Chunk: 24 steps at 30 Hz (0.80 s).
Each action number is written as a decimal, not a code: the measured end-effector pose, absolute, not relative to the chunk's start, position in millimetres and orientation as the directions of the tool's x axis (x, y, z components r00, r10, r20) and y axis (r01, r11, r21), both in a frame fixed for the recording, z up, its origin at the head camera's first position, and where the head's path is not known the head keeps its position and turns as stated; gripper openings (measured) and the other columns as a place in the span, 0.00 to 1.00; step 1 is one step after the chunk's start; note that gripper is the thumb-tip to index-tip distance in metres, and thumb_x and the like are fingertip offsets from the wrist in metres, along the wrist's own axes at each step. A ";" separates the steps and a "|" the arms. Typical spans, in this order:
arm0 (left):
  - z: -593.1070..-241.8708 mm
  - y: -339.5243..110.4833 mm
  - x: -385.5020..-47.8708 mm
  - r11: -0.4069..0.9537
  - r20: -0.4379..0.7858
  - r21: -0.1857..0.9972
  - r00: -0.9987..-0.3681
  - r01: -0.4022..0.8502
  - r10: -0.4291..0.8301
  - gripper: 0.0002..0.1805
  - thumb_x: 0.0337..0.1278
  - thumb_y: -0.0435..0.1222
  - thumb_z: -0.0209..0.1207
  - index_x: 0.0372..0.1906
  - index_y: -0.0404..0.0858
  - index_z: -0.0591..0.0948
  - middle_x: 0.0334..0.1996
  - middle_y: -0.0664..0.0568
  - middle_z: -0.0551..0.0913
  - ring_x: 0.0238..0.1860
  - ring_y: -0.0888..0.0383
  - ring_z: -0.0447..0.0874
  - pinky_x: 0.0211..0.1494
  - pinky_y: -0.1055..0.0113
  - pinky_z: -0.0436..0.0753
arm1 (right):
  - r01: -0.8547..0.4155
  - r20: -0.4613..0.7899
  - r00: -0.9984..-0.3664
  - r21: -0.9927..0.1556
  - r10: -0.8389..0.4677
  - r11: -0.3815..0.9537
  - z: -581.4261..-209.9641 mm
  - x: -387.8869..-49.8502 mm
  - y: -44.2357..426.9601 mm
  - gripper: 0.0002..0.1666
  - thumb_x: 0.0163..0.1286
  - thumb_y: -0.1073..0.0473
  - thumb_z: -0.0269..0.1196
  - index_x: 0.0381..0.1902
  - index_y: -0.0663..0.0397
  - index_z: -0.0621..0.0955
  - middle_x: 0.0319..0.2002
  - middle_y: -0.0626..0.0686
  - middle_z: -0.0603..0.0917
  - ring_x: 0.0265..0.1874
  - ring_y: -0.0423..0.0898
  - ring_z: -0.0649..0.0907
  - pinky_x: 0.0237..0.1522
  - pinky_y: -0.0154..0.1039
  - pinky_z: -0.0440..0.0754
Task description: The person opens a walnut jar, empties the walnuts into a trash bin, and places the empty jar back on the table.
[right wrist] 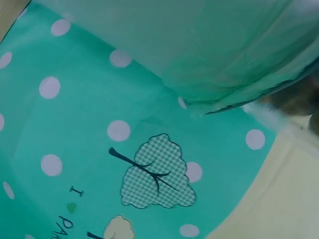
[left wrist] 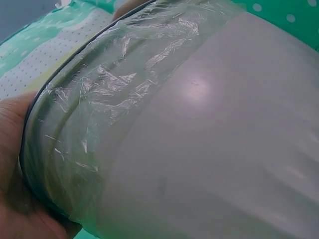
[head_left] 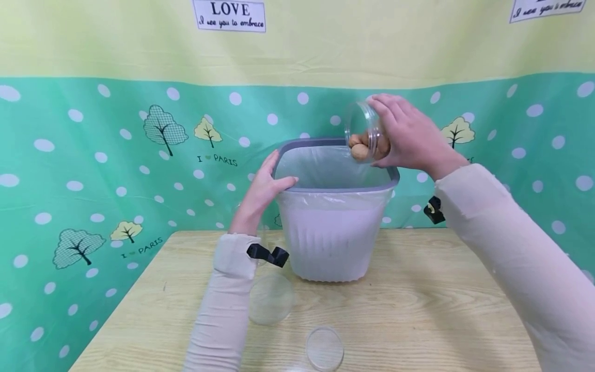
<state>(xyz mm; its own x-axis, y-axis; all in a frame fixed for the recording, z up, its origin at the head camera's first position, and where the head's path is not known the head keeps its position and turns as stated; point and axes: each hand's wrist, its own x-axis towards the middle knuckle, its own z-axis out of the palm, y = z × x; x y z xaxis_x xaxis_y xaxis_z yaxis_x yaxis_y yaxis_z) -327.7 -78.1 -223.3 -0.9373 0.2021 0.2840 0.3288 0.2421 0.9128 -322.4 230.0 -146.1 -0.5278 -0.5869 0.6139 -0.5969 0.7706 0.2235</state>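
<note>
A white trash bin (head_left: 332, 237) with a grey rim (head_left: 344, 189) stands upright, lined with a thin translucent bag (left wrist: 134, 64). My left hand (head_left: 262, 191) grips the rim on its left side, thumb over the edge. Above the right part of the bin, my right hand (head_left: 409, 132) holds a clear plastic jar (head_left: 358, 116) tipped on its side, its mouth toward the left. Several brown, round walnuts (head_left: 360, 152) lie in the jar near its mouth. In the right wrist view the jar and walnuts show only blurred at the right edge.
A larger round clear lid (head_left: 271, 299) lies on the wooden table (head_left: 432, 310) in front of the bin, with a smaller round clear lid (head_left: 325, 349) nearer. Another clear container is partly hidden behind my left wrist. A green dotted curtain (head_left: 116, 170) hangs behind.
</note>
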 end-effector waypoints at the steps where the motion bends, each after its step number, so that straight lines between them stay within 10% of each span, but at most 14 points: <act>1: -223.4 -77.6 -327.8 0.241 0.286 0.913 -0.937 0.331 0.202 0.48 0.50 0.36 0.62 0.74 0.39 0.48 0.75 0.54 0.44 0.74 0.58 0.37 0.74 0.57 0.46 | -0.592 0.612 -0.524 0.239 -0.593 0.769 -146.7 -322.6 230.5 0.70 0.33 0.51 0.81 0.70 0.63 0.55 0.68 0.63 0.60 0.67 0.60 0.60 0.68 0.53 0.59; 24: -223.6 -76.3 -327.9 0.248 0.295 0.907 -0.935 0.339 0.199 0.48 0.50 0.36 0.62 0.74 0.39 0.49 0.75 0.55 0.44 0.74 0.58 0.38 0.74 0.57 0.47 | -0.589 0.599 -0.557 0.203 -0.575 0.782 -149.2 -322.0 231.9 0.70 0.36 0.51 0.80 0.72 0.59 0.52 0.70 0.62 0.58 0.68 0.59 0.59 0.66 0.57 0.61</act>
<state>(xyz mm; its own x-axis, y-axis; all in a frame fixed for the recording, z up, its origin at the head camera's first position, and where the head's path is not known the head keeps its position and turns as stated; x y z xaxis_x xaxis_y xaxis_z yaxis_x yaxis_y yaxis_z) -327.9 -76.3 -223.6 -0.9346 0.1990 0.2948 0.3391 0.2485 0.9073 -322.0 231.9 -149.2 -0.5570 -0.5752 0.5990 -0.5891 0.7821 0.2033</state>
